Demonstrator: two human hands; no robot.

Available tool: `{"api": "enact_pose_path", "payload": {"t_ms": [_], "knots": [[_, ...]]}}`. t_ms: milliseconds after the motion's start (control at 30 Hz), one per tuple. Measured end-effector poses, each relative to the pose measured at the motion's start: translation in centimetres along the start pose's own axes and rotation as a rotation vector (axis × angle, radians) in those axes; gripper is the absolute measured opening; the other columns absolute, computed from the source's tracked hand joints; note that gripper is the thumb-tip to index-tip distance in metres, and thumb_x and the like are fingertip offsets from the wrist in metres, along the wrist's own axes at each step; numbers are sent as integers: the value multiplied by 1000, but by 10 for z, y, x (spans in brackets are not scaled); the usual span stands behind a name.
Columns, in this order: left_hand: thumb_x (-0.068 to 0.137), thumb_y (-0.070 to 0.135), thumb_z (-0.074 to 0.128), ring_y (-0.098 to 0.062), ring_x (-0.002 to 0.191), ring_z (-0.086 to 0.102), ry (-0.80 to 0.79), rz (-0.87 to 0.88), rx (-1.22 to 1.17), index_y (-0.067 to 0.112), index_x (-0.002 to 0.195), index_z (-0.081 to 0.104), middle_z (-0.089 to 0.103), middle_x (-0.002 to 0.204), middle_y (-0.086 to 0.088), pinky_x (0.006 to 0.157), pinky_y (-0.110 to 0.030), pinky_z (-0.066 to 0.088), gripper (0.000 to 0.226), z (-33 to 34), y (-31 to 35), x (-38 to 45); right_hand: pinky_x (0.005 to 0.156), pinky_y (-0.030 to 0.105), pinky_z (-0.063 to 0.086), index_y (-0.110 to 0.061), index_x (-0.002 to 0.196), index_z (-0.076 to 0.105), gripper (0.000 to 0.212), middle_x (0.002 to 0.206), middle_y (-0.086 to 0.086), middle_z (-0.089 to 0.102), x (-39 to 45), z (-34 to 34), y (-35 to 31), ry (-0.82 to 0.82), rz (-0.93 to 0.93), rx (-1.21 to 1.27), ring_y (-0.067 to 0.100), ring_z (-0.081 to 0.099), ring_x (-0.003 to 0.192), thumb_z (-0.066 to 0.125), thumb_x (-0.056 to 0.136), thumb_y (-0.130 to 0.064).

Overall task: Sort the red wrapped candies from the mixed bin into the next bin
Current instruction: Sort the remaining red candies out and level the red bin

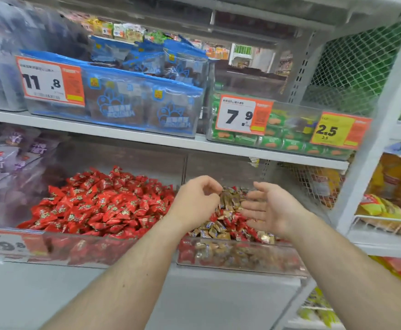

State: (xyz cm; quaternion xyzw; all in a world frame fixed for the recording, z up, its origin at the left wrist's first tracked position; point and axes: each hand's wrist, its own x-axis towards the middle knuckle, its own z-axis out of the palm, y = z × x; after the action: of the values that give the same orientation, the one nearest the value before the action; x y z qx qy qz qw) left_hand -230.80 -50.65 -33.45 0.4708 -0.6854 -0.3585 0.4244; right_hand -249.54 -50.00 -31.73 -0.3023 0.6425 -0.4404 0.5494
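1. Hands over the mixed bin (237, 256): left hand (195, 201) curled, maybe pinching a sweet, cannot tell; right hand (268, 206) spread, palm up, holding nothing.
2. Red wrapped candies (236, 221) lie below both, crinkly among gold wrappers.
3. Next bin (75, 248) sits left, nearer the left hand, heaped with glossy red.

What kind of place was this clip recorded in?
Most likely a shop's snack aisle: white shelving carries orange price tags, packaged snacks and clear bins of loose wrapped candies.
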Motion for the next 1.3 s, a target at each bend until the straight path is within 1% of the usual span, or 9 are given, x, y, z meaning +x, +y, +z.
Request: {"api": "enact_pose_path", "payload": {"t_ms": [333,433,533,600,733,867,967,1067,1300], "knots": [[89,25,59,-17,76,56,-134,-278,117,28,86,56,62,93,8,70,-27,43,5,52,-9,29,66,34,46,-10,127,57,56,116,16,59,44,-61,17,132,216,-437,32,60,96,47,96,-55],[88,23,57,-18,65,49,-123,-341,81,24,85,55,57,74,4,64,-26,39,4,54,-10,34,81,39,50,-10,143,45,63,142,17,46,58,-44,18,128,215,-501,35,54,115,44,98,-55],[89,18,55,-19,68,36,-133,-391,-20,22,74,45,41,74,-6,64,-29,31,18,54,-8,34,105,46,34,-13,153,31,69,158,12,31,77,-24,20,104,176,-508,30,37,136,43,99,-54],[89,15,55,-20,74,32,-127,-425,-98,25,74,41,34,77,-6,67,-33,30,23,53,-6,35,100,45,36,-12,150,34,66,155,12,35,82,-9,18,91,180,-466,33,35,140,44,99,-53],[93,22,56,-14,75,46,-70,-491,-207,18,110,52,47,87,4,76,-38,53,18,48,-4,36,93,49,43,-17,142,46,63,141,11,49,84,11,15,40,164,-424,33,46,128,49,94,-58],[93,22,57,-11,84,51,33,-467,-279,15,131,47,52,99,3,91,-42,52,40,44,-8,40,105,45,37,-22,130,60,71,137,6,58,88,18,14,-38,99,-402,29,53,123,58,75,-66],[92,23,58,-15,95,51,87,-409,-255,15,128,49,54,118,-3,83,-32,46,37,44,-7,39,116,50,26,-22,140,52,68,147,2,48,68,24,9,-66,19,-458,26,42,136,49,88,-66],[93,20,58,-5,84,51,94,-337,-235,16,123,50,55,108,3,65,-22,38,32,43,-6,37,117,51,15,-24,145,47,73,160,-1,28,51,24,10,-155,-63,-566,23,21,148,32,92,-73],[92,18,56,-2,78,55,-8,-232,-4,20,112,59,58,95,11,62,-21,40,20,32,-8,27,119,45,12,-40,118,70,91,145,-14,50,20,-7,28,-224,-98,-728,11,34,139,19,69,-97]]}}
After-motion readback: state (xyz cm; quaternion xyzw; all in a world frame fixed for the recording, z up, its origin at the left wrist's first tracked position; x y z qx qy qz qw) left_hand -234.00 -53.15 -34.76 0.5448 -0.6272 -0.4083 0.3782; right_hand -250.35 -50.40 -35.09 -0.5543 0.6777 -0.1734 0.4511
